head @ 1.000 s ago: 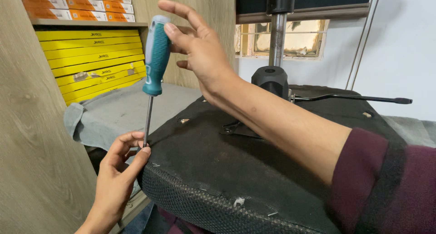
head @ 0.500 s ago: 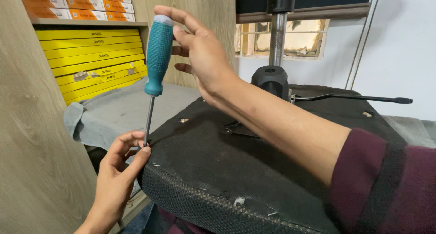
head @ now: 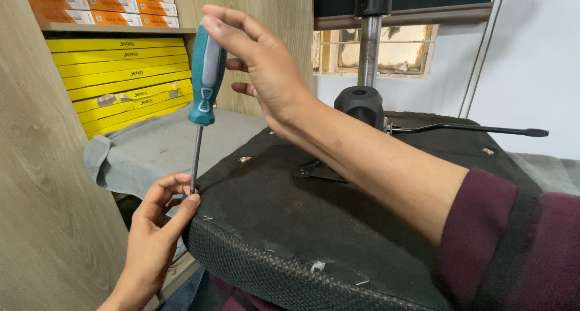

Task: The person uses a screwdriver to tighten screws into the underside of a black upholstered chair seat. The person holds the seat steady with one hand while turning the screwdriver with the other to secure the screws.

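An upturned office chair seat (head: 302,226) lies in front of me, its black fabric underside facing up with small staples along the edge. My right hand (head: 260,69) grips the teal and grey handle of a screwdriver (head: 204,87) that stands upright, its tip at the seat's left edge. My left hand (head: 158,217) pinches the lower end of the metal shaft against the fabric, steadying the tip.
The chair's black mechanism and gas-lift column (head: 365,75) rise behind my right arm, with a lever (head: 471,130) sticking out to the right. A grey cloth-covered surface (head: 151,148) lies at left, below shelves of yellow boxes (head: 121,81) and orange boxes (head: 96,3). A wooden panel (head: 42,178) stands close on my left.
My right hand has shifted its fingers on the screwdriver handle, turning it slightly. The left hand and the tip have stayed in place.
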